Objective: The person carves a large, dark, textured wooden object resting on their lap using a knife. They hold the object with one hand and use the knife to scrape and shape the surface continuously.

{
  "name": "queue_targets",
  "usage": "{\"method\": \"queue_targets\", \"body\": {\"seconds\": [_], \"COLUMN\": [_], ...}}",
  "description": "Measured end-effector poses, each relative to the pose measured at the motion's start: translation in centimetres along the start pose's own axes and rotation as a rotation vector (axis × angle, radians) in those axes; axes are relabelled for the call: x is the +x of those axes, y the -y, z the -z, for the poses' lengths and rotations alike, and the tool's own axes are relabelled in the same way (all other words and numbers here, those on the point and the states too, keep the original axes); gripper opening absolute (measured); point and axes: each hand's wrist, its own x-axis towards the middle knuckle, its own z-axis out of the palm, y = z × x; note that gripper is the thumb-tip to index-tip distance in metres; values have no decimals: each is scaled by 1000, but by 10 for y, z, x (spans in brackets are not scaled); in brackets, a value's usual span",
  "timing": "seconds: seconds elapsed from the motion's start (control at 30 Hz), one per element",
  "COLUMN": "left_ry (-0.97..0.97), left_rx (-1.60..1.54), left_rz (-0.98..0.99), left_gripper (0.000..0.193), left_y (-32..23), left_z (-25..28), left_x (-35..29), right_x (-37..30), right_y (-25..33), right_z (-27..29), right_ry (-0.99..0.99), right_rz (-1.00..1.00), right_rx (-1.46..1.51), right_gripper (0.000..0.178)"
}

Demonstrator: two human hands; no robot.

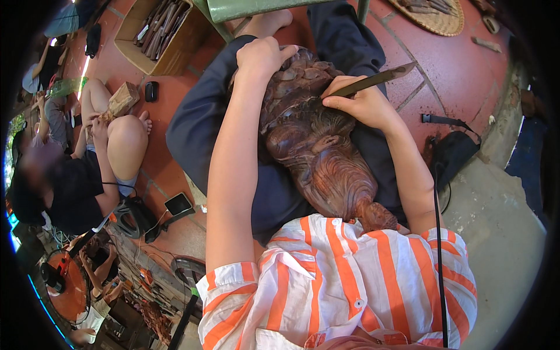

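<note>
A dark reddish-brown wooden carving (338, 169) lies across my lap, its narrow end against my striped shirt. It has a figure with flowing ridged lines and a knobbly, deeply cut far part. My left hand (262, 58) grips the far left edge of the carving, thumb stretched over the top and the other fingers partly hidden. In my right hand (360, 104) is a slim, dark carving chisel (382, 79), held like a pen. One end points up and right, while the other, mostly covered by my fingers, is close to the carving's right side.
A cardboard box (129, 44) of several wooden-handled tools stands at the far left. Ahead is a green stool (262, 9); a woven tray (449, 26) with more tools lies far right. On the left, a seated person (70, 181) holds a wood block (123, 98). A black strapped bag (455, 151) lies right.
</note>
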Motion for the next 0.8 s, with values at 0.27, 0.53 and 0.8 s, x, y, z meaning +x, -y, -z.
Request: {"method": "queue_targets", "body": {"seconds": [0.27,0.53,0.8], "left_ry": [-11,27,57], "left_rx": [-31,-6,-7], "left_rz": [3,34,45], "left_gripper": [56,56,56], "left_y": [2,-2,-3], "left_z": [-2,2,2], "left_x": [-2,-2,0], "right_x": [2,2,4], "right_y": [4,10,9], "right_z": [0,1,6], "right_ry": [50,76,75], "right_rz": [1,5,-10], "right_rx": [-11,-37,-16], "right_gripper": [15,14,15]}}
